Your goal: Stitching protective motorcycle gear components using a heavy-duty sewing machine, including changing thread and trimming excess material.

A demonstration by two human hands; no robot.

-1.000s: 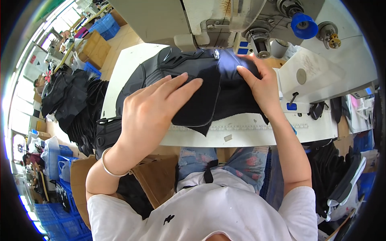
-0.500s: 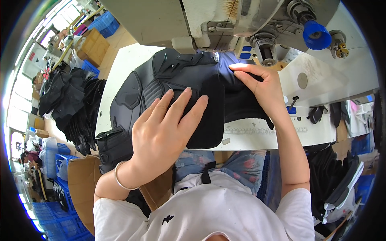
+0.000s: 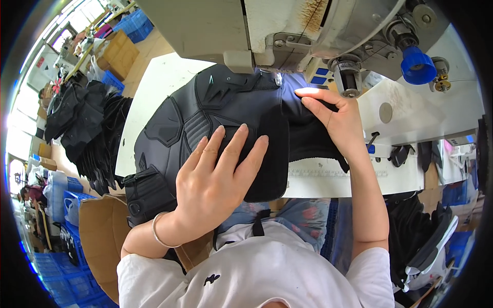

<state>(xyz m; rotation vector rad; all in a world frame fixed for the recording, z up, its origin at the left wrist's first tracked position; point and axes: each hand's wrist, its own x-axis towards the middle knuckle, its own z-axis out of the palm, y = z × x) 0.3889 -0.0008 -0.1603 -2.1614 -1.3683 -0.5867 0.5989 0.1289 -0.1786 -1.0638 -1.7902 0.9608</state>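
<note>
A black moulded backpack panel (image 3: 169, 126), with raised angular shapes and a ribbed patch, lies on the white sewing table under the sewing machine (image 3: 277, 43). My left hand (image 3: 215, 179) rests flat on it with fingers spread. Thumb and forefinger of my right hand (image 3: 334, 115) are pinched at the edge of black fabric (image 3: 313, 136), right of the lit stitching spot. The machine's head hides most of the needle area. A buckled strap piece (image 3: 149, 192) hangs at the panel's lower left.
Stacked black pieces (image 3: 97, 138) stand left of the table, and an open cardboard box (image 3: 102, 231) is by my left elbow. Blue crates (image 3: 72, 277) line the lower left. More dark pieces (image 3: 405, 231) hang at the right. A ruler strip (image 3: 334, 172) runs along the table's front.
The view has shifted slightly, so the machine sits lower in it. Both hands keep nearly the same hold; my left hand appears slightly lower and the panel slightly further left.
</note>
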